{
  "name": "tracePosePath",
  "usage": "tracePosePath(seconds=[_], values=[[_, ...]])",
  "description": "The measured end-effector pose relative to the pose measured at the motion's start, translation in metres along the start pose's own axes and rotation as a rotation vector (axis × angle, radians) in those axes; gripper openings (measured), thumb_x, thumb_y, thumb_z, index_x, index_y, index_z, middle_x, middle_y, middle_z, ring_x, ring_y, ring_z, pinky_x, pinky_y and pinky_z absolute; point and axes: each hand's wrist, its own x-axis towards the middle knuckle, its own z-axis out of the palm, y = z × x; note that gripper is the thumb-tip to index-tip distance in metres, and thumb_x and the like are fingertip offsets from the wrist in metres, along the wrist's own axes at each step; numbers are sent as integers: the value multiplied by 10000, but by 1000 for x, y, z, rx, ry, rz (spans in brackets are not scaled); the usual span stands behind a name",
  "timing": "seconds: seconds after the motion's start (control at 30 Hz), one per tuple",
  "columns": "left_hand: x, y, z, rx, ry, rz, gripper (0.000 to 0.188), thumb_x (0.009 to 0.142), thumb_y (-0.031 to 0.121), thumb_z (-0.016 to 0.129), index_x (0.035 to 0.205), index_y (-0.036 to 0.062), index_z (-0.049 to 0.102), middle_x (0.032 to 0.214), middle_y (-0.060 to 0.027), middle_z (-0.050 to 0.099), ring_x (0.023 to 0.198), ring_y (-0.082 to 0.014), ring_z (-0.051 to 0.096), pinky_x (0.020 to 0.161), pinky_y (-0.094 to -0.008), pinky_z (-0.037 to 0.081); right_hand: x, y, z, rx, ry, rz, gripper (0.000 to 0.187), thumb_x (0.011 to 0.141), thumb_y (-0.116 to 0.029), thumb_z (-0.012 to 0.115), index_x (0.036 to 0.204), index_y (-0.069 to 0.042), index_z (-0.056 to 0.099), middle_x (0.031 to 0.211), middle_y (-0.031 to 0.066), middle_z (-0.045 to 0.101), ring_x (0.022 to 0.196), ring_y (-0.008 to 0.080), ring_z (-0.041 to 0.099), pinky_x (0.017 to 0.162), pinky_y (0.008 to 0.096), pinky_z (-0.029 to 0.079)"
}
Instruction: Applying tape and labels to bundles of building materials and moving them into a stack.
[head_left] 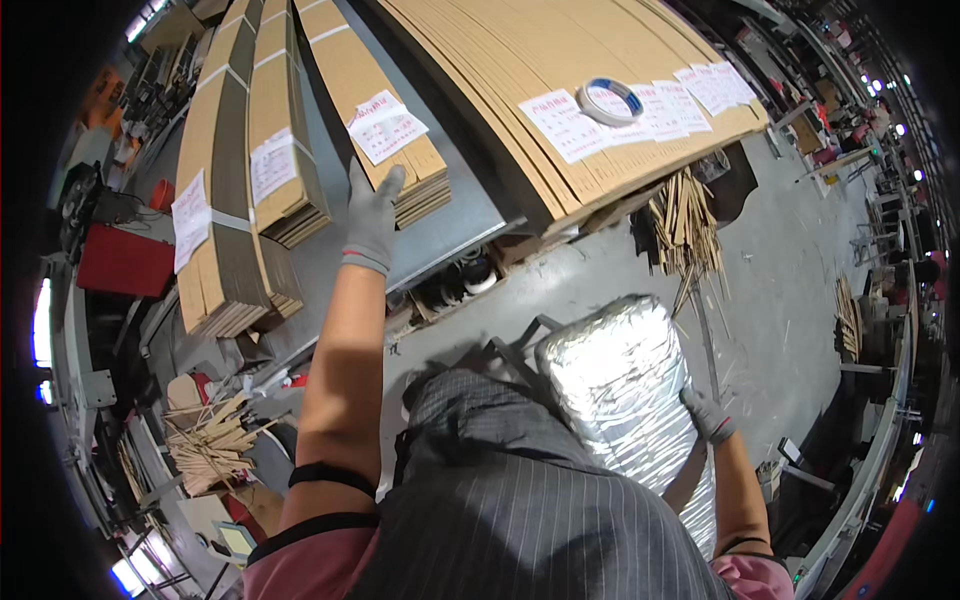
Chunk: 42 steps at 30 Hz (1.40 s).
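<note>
My left hand (372, 222), in a grey glove, reaches to the near end of a strapped bundle of flat brown cardboard (422, 178). Its thumb lies on top while the fingers go along the bundle's left side, partly hidden. A white paper label (388, 126) with red print lies on that bundle just beyond the thumb. Low on the right, my gloved right hand (708, 416) grips the edge of a long, silver foil-covered pad (625, 370); its fingertips are partly hidden. The pad stands beside my body, apart from the table.
More strapped cardboard bundles (290, 190) lie left on the grey metal table (455, 215). A wide cardboard stack (560, 60) at right carries several labels and a roll of tape (610, 102). Cardboard strips (688, 225) hang below its corner; others (210, 445) lie piled at lower left.
</note>
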Motion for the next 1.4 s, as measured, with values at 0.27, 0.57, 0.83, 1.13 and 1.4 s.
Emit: tracePosePath(seconds=[0.27, 0.57, 0.83, 1.13, 1.4], values=[[-50, -9, 62, -40, -31, -50, 806, 905, 301, 642, 1472, -5, 157, 1365, -156, 431, 1220, -214, 446, 1050, -313, 341, 12, -47, -44, 83, 7, 137, 860, 797, -620, 650, 1285, 73, 502, 1194, 117, 594, 1107, 205, 538, 945, 315, 424], [57, 73, 122, 905, -402, 773, 333, 825, 250, 687, 1076, 43, 615, 1042, -119, 592, 1041, -230, 583, 855, -327, 488, 41, -198, 54, 111, 222, -631, 791, 810, -237, 724, 1422, 39, 306, 1392, 188, 428, 1296, 270, 432, 1079, 367, 337], [171, 72, 225, 1071, -790, 245, 348, 792, 277, 622, 990, -10, 630, 841, -115, 641, 767, -179, 602, 727, -290, 477, 105, -254, 145, 989, -138, -343, 774, 902, -392, 621, 1442, 3, 232, 1287, 163, 477, 1048, 234, 567, 921, 336, 470], [82, 53, 132, 569, -1300, 687, 168, 907, 157, 541, 823, 13, 526, 1211, -219, 551, 1097, -439, 480, 969, -488, 352, 132, -284, 176, 1667, -494, -233, 776, 925, -655, 351, 1411, -51, 336, 1217, 109, 602, 976, 200, 615, 827, 331, 515], [78, 56, 123, 641, -1306, 657, 97, 864, 81, 557, 822, -2, 528, 1231, -229, 550, 1148, -459, 456, 997, -511, 327, 109, -313, 185, 1689, -445, -287, 697, 980, -579, 281, 1446, -61, 310, 1397, 120, 456, 1225, 201, 485, 1006, 325, 410]])
